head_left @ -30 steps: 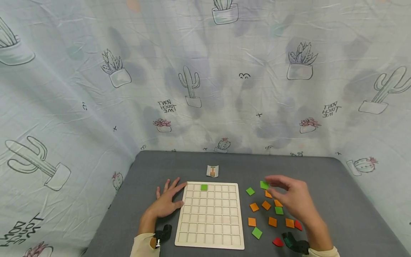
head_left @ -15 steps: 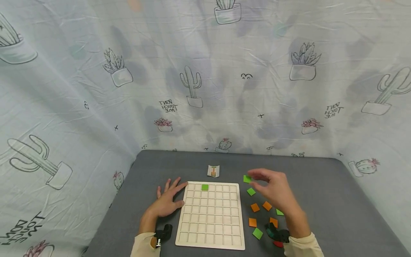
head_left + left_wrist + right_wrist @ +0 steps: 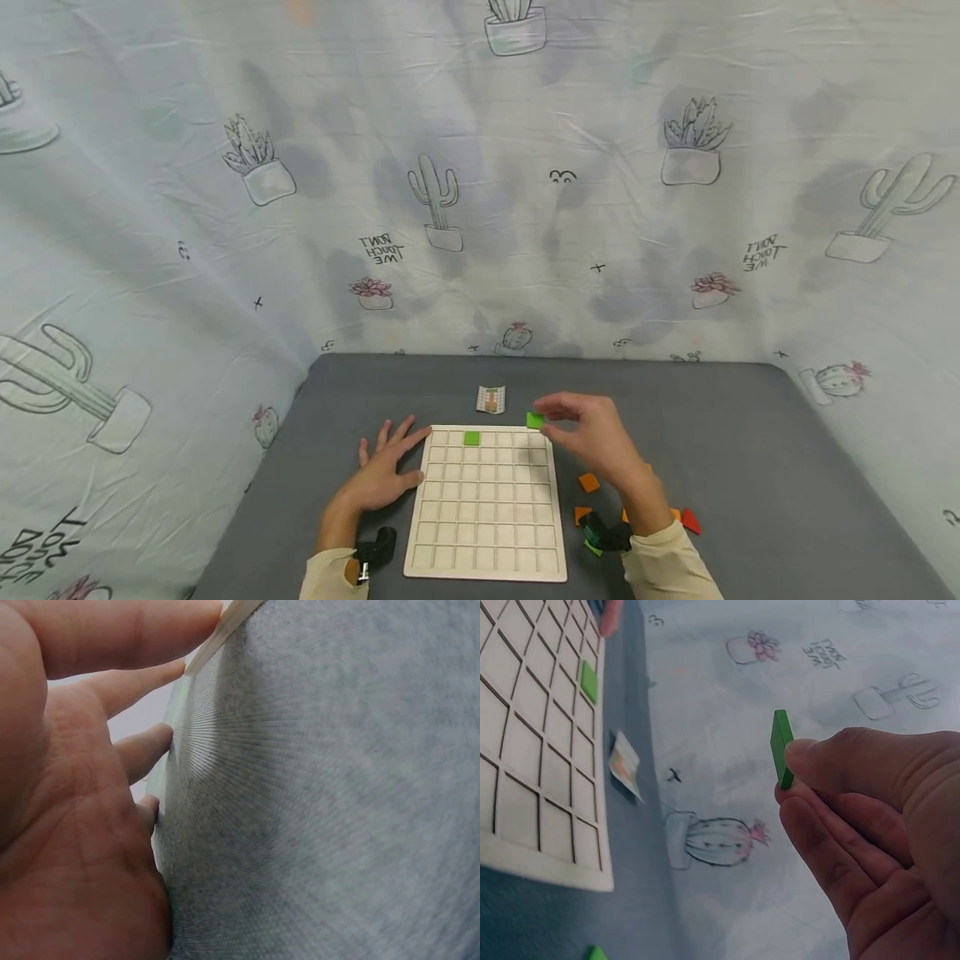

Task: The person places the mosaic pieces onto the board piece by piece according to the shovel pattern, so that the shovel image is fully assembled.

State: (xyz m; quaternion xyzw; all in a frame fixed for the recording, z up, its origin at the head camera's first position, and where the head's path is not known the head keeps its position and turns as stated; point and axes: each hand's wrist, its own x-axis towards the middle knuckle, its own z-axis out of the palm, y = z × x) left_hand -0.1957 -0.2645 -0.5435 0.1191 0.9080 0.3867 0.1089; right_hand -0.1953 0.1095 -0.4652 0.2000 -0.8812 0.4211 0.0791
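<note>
A pale wooden grid board (image 3: 486, 504) lies on the grey table, with one green square tile (image 3: 471, 438) in a cell of its far row. My left hand (image 3: 378, 479) rests spread beside the board; its thumb and index fingertips touch the left edge. In the left wrist view that thumb (image 3: 135, 634) meets the board's rim (image 3: 225, 634). My right hand (image 3: 588, 433) pinches a second green square tile (image 3: 535, 420) above the board's far right corner. The right wrist view shows this tile (image 3: 781, 748) between thumb and fingertips, seen nearly edge-on.
A small printed card (image 3: 491, 400) lies beyond the board. Orange tiles (image 3: 588, 482), a red piece (image 3: 691, 522) and a green tile (image 3: 592, 548) lie to the right, partly hidden by the right forearm. A patterned cloth (image 3: 480, 208) hangs behind the table.
My right hand has carried the green tile leftward from above the loose tiles to the board's far right corner. My left hand stays at the board's left edge.
</note>
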